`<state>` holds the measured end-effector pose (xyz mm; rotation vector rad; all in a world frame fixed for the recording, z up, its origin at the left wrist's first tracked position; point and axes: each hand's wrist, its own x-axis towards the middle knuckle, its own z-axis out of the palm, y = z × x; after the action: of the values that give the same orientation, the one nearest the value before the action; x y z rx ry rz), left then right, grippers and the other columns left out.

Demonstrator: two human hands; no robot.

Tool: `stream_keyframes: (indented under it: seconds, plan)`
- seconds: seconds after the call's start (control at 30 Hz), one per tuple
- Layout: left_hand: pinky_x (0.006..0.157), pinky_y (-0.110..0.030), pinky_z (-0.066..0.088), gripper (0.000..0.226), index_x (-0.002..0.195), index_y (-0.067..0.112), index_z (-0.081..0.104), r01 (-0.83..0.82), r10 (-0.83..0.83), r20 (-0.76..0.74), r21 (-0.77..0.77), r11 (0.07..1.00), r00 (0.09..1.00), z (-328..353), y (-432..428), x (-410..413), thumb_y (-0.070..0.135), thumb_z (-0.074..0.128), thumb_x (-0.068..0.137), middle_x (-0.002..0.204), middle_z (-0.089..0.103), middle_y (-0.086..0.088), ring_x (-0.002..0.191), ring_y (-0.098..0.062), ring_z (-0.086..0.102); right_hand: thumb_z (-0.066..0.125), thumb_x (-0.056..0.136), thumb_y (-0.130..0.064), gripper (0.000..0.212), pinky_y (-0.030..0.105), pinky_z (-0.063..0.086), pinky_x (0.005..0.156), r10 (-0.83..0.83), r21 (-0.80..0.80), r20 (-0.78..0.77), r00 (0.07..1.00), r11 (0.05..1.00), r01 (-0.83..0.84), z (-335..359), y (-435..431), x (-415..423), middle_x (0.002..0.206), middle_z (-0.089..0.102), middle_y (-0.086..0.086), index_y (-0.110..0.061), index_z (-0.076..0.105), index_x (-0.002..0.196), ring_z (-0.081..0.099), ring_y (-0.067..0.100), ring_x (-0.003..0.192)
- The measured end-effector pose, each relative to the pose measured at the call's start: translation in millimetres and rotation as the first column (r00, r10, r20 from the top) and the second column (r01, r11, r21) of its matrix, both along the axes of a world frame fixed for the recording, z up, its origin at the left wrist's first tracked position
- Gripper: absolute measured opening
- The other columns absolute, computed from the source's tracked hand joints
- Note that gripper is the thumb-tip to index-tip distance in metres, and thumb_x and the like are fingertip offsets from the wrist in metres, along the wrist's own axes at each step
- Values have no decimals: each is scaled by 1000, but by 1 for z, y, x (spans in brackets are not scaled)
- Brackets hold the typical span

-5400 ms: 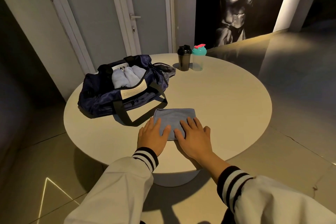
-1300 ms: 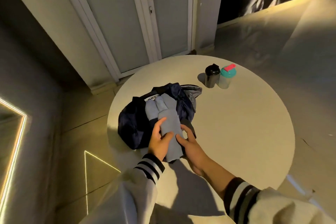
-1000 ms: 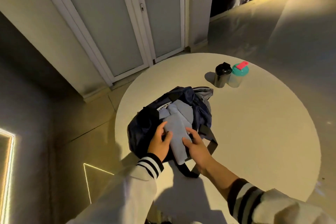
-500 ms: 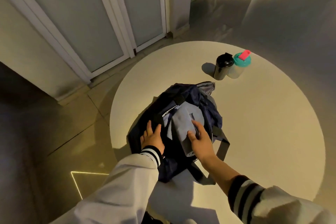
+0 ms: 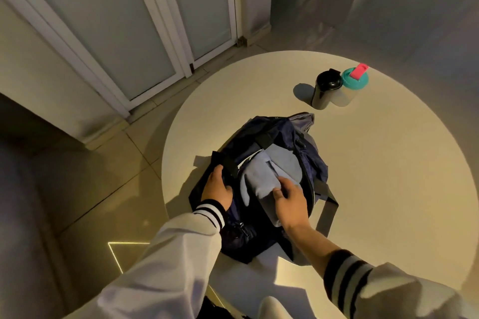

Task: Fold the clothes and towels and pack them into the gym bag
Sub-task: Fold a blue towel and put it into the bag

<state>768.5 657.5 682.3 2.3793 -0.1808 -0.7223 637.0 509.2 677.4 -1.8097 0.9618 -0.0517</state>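
Since half a second ago, the folded towel (image 5: 260, 180) has been pushed a little deeper into the gym bag (image 5: 282, 134), and the left hand (image 5: 216, 189), then laid flat on the bag's side, is now curled over the bag's left rim. The pale blue towel is seen lying lengthwise in the open mouth of the dark blue bag, with its near end not yet inside. It is flanked by both hands: the left hand is found at its 9 o'clock, gripping the rim, and the right hand (image 5: 291, 202) at its 4 o'clock, with thumb and bent fingers closed on the towel's near right edge. A second blue cloth (image 5: 285, 160) is packed against the towel at its 2 o'clock. A dark strap (image 5: 327, 211) is draped from the bag at 4 o'clock. The bag is set on the 8 o'clock part of the round desk (image 5: 394, 189). A black bottle (image 5: 325, 89) and a teal-lidded bottle (image 5: 350, 88) are stood touching each other at the bag's 1 o'clock, apart from it.
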Motion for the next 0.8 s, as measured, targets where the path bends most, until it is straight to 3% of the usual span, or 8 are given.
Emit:
stream_keyframes:
  seconds: [0.07,0.17,0.3,0.37,0.43,0.53,0.7,0.8]
  plan:
    - [107,-38,39,64,156,20,25,-48,48,-38,-3,999,998,-4,-2,4,6,48,98,152,43,-10,135,-33,46,51,103,-29,36,37,44,102,34,51,40,999,998,-36,0,6,3,125,56,0,-28,53,139,54,20,113]
    - [106,-41,43,55,147,18,39,-181,174,-90,-72,981,981,-11,3,16,5,49,95,140,55,-11,127,-34,53,51,102,-35,37,43,46,105,102,38,-62,993,994,-100,-13,6,2,128,57,4,-29,53,139,57,25,116]
    - [88,-40,48,37,106,21,45,-308,329,75,-204,929,941,-11,15,11,-9,54,85,109,49,-2,103,-36,57,49,103,-33,35,41,50,99,84,-18,-142,986,996,-87,-27,2,-1,121,62,12,-24,57,135,62,29,105]
    - [83,-43,47,35,94,21,47,-145,191,359,-150,978,913,-10,19,-1,-9,58,80,107,45,-3,96,-35,53,49,102,-33,35,41,50,97,62,-37,-134,989,997,-68,-25,3,-1,119,62,11,-23,58,135,62,28,105]
    - [81,-39,43,31,88,19,58,174,-133,590,-13,985,796,-10,13,-13,-10,60,76,103,54,-5,93,-32,51,48,103,-32,36,38,48,98,15,-38,-79,997,999,-18,-15,8,-1,122,58,7,-22,56,137,60,27,109]
    - [90,-28,34,34,101,26,65,450,-466,530,168,877,709,-5,-7,-24,-1,57,82,110,60,6,103,-23,53,48,104,-30,37,28,38,96,-41,-59,44,998,997,44,1,16,-4,121,52,0,-22,53,140,50,15,109]
    - [111,-33,32,43,128,24,51,281,-367,318,285,916,874,-13,-5,-15,9,58,89,151,34,3,141,-24,30,47,104,-35,42,39,38,109,54,-23,-48,997,998,-55,-8,15,-8,131,50,6,-24,48,144,49,25,121]
    - [120,-37,20,73,153,20,24,286,-377,175,395,873,909,-19,-3,-8,22,64,93,166,6,-1,152,-30,3,44,106,-31,40,34,39,105,119,-30,-128,985,992,-124,-15,9,-12,128,52,12,-22,49,144,53,29,119]
